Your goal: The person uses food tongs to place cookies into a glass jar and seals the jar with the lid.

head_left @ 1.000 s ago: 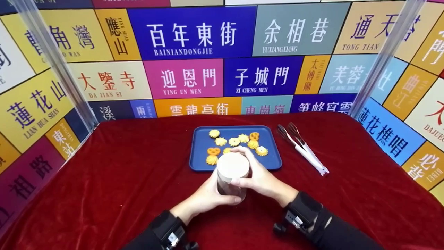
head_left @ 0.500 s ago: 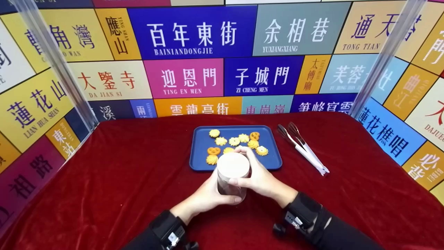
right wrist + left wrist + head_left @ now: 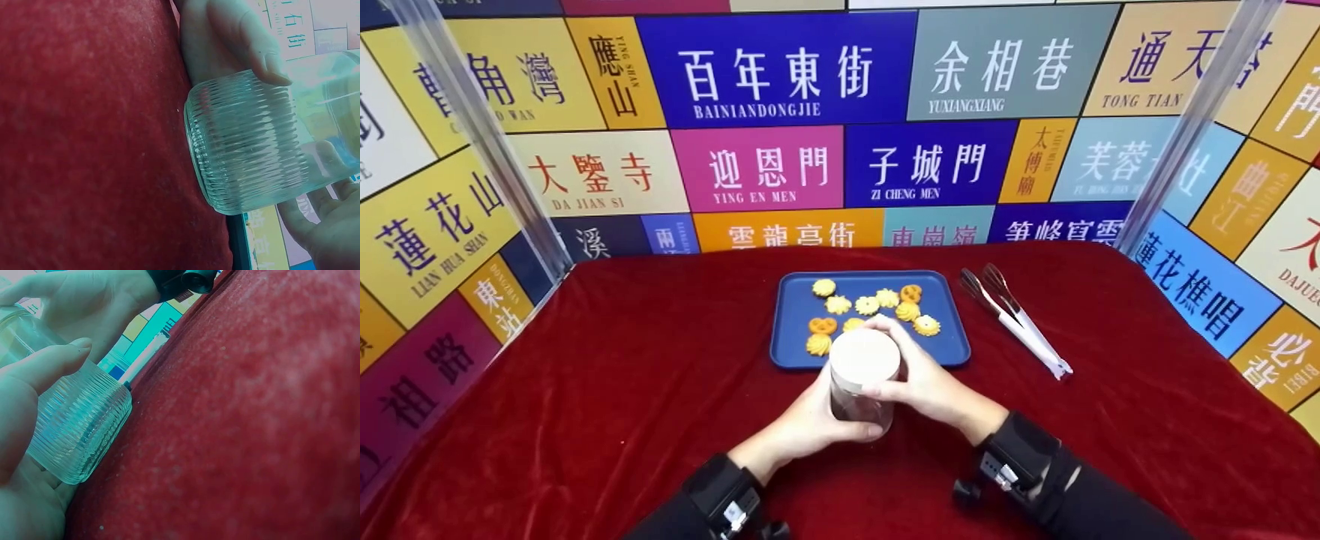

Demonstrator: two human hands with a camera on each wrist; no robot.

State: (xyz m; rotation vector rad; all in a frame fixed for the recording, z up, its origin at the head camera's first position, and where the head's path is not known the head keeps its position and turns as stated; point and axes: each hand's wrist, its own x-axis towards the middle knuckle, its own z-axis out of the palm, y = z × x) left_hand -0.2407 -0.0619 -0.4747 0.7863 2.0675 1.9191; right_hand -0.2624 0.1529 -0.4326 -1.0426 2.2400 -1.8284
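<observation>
Leftmost, my left hand (image 3: 806,421) is curled round the lower body of a clear jar (image 3: 851,409), thumb across the near side, fingers wrapped beneath and behind. The jar is mid-scene, just in front of the tray, its base close to the red cloth (image 3: 622,360) over the tabletop; can't tell whether the cloth takes its weight. The wall looks like glass, or a hard plastic passing for it: I judge it rigid, moderately heavy for its bulk, liable to crack if dropped. Ribs run round the lower part, smooth above; I reckon the ribbed band gives surest purchase, the smooth upper wall being slicker. The pale lid (image 3: 865,358) sits on top, round and opaque; probably light and stiff, best taken by its rim. Directly behind, the blue tray (image 3: 791,307) bears cookies (image 3: 867,305), ring-shaped and pretzel-like; likely crumbly, so keep knuckles off. Right of the jar, my right hand (image 3: 922,384) is bent about the lid, thumb at the near edge, fingers round the far side, gap filled by the lid. Farthest right, tongs (image 3: 1024,334), pale-handled, lie untouched beside the tray, arms spread.
</observation>
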